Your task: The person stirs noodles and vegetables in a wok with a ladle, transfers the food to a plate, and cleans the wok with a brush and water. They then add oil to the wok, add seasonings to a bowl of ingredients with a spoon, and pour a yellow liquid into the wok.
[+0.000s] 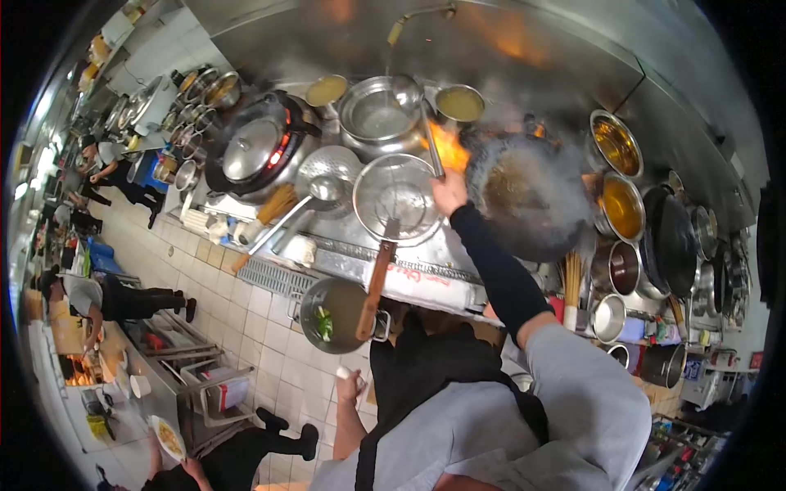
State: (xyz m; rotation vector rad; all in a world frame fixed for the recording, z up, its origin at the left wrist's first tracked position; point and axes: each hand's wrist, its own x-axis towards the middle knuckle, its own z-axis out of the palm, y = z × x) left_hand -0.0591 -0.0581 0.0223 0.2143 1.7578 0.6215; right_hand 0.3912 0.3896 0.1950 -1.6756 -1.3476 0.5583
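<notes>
Steel shows in the long-handled ladle (431,135), gripped near the end of its handle by the closed right hand (449,192); that grip seems chosen for reach, since the bowl lies out over the round silver pot of clear liquid (380,114), at the back of the range, while orange flame (452,149) rises just beside the shaft. The large blackened round wok (524,192) sits to the right of the flame, smoking, with brownish liquid in its bottom; its place on the burner presumably lets the heat reach it from below. The round silver strainer with a brown wooden handle (377,286) lies in front of the pot; its handle points towards the person, probably for easy grasping. The left hand (350,386) hangs low by the black apron (426,368), curled around a small white item (343,372), perhaps a cloth, though too small to tell; held there, it is well apart from the fire.
</notes>
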